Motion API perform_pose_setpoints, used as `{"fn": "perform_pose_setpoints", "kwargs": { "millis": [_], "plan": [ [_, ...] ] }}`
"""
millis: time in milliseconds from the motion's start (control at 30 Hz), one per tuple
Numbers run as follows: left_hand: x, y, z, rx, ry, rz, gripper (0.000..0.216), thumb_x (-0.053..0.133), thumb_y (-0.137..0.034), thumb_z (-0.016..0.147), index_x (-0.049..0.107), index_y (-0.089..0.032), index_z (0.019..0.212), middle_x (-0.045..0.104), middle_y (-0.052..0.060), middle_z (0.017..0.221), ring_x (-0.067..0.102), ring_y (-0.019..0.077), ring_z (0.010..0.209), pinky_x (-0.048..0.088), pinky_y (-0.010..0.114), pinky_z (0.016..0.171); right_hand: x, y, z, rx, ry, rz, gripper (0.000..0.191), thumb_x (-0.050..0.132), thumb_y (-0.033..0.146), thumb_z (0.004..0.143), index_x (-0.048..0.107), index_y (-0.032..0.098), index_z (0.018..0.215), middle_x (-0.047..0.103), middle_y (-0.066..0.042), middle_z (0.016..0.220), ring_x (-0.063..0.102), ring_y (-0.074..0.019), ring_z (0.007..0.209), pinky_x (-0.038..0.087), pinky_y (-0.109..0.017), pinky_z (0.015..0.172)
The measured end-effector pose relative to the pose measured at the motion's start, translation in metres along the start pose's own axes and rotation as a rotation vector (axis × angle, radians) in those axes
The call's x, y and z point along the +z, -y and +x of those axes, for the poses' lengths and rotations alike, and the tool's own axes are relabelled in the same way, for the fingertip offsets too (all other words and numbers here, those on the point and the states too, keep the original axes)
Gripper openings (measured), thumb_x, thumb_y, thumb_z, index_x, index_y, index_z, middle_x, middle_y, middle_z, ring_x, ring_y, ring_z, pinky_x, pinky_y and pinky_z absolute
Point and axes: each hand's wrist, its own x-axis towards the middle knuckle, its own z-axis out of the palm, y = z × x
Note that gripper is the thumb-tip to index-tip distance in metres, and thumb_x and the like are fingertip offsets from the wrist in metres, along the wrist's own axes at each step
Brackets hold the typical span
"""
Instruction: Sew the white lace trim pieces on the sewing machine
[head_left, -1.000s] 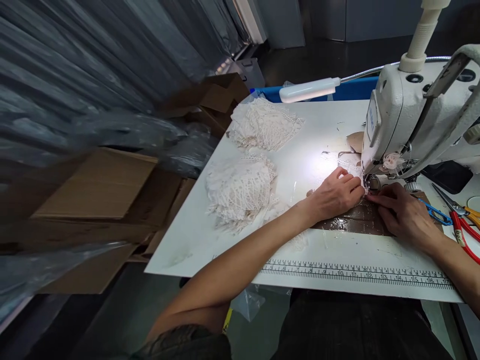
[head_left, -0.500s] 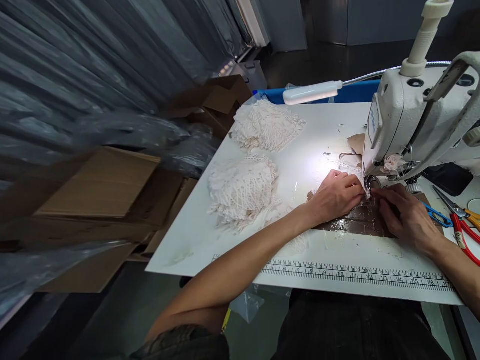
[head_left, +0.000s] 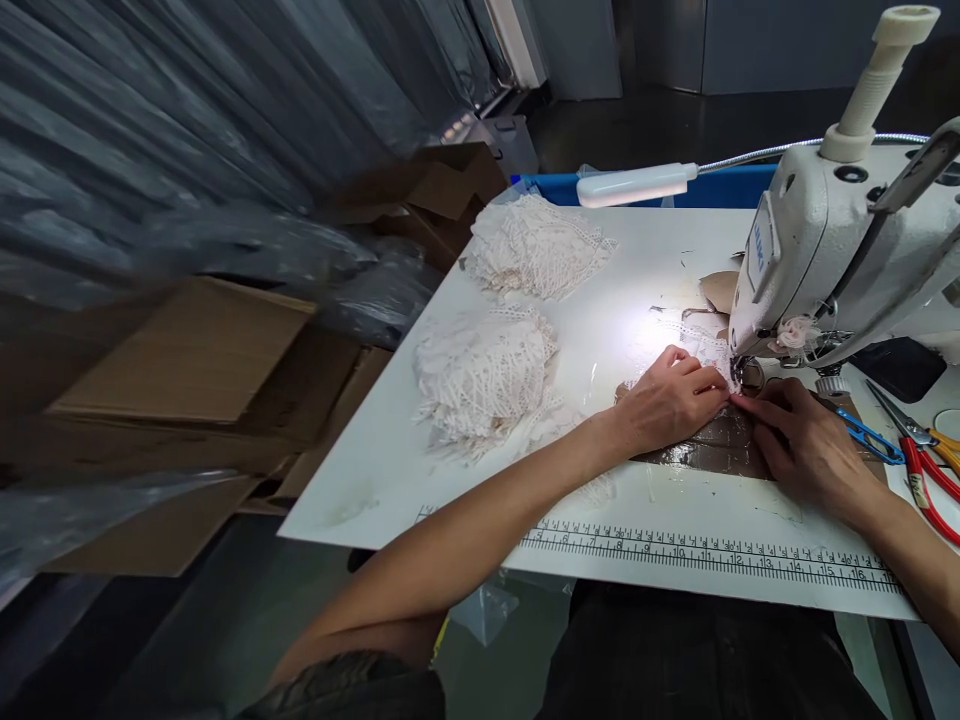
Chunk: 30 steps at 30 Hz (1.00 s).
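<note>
Sewing machine [head_left: 795, 220] runs off the right edge, red-handled tool [head_left: 916, 478] gets clipped there too. Left grip [head_left: 670, 402] hides some lace [head_left: 707, 348]; honestly can't tell if the right grip [head_left: 814, 445] is pinching any.

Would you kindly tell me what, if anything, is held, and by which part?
The left hand and right hand have fingertips at the near end of a lace piece, beside the sewing machine; whether either grips it is unclear.

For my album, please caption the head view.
Left hand and right hand touching white lace at an industrial sewing machine.
</note>
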Motion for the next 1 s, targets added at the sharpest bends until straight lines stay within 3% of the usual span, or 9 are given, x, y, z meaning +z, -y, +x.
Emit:
{"fn": "perform_pose_setpoints", "kwargs": {
  "millis": [400,667,1000],
  "plan": [
    [-0.006,0.001,0.000,0.022,0.052,-0.026,0.025,0.042,-0.020,0.098,0.065,-0.017,0.089,0.071,0.003,0.101,0.057,0.0141,0.076,0.040,0.034,0.078,0.001,0.002,0.000,-0.016,-0.037,-0.042,0.037,0.042,0.024,0.093,0.066,0.020,0.120,0.059,-0.011,0.102,0.059,-0.0199,0.082,0.054,-0.034,0.071],
    [-0.013,0.000,0.003,0.009,0.172,-0.034,0.029,0.039,-0.019,0.097,0.068,-0.019,0.093,0.069,0.005,0.101,0.058,0.0174,0.084,0.041,0.042,0.088,0.001,0.002,0.000,-0.050,-0.040,-0.074,0.036,0.041,0.022,0.093,0.065,0.019,0.119,0.056,-0.011,0.100,0.058,-0.0193,0.081,0.053,-0.032,0.068],
    [-0.015,0.001,-0.001,-0.003,0.218,-0.041,0.030,0.038,-0.026,0.099,0.066,-0.015,0.104,0.066,0.006,0.113,0.056,0.0185,0.088,0.041,0.039,0.091,0.000,0.006,0.004,-0.078,-0.042,-0.159,0.036,0.038,0.021,0.093,0.064,0.015,0.118,0.056,-0.012,0.099,0.057,-0.0186,0.072,0.052,-0.032,0.059]
  ]
}}
